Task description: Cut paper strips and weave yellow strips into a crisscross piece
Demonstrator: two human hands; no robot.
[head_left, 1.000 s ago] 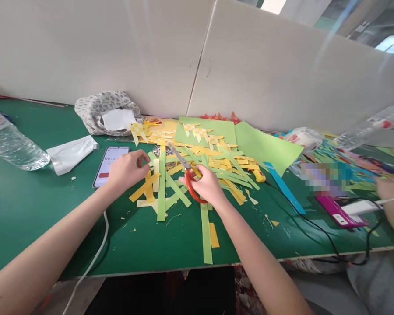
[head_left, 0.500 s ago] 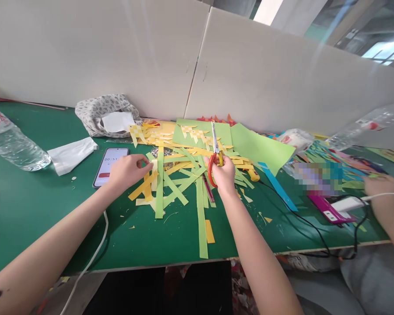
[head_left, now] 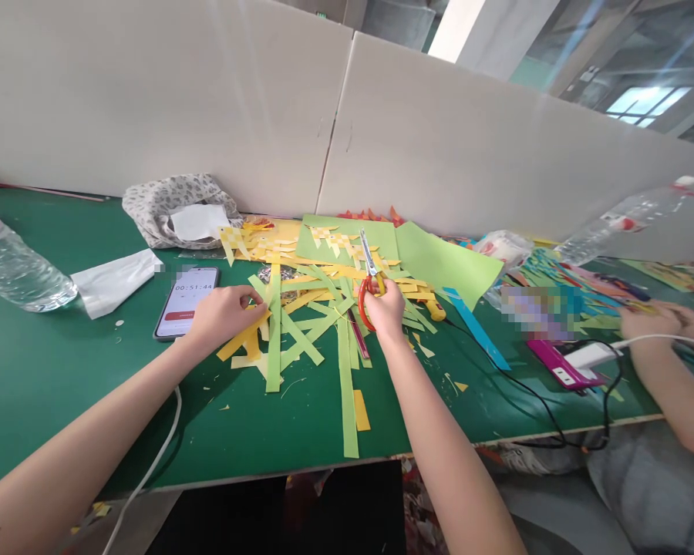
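Note:
Red-handled scissors (head_left: 368, 266) are gripped in my right hand (head_left: 386, 308), blades pointing away from me over the paper pile. My left hand (head_left: 228, 314) is closed in a pinch at the pile's left side; whatever its fingertips hold, if anything, is hidden. A yellow paper strip (head_left: 240, 339) lies just below those fingertips. Beside it runs a long green paper strip (head_left: 274, 331). Crossed green and yellow strips fill the space between my hands. Behind them, yellow checkered woven paper pieces (head_left: 335, 237) rest on a green sheet (head_left: 375, 235).
Left of the pile are a phone (head_left: 186, 301) showing a timer, a white paper (head_left: 116, 281), a water bottle (head_left: 20, 258) and a patterned cloth bag (head_left: 150, 202). To the right, a yellow-handled tool (head_left: 436, 310) trails a black cable near a purple power strip (head_left: 564, 366) and a co-worker's hands (head_left: 659, 324).
The view has shifted, so most table items appear farther left. My scissors lean slightly more left, still in my right hand. My left hand keeps its pinch. More of the co-worker's hands shows.

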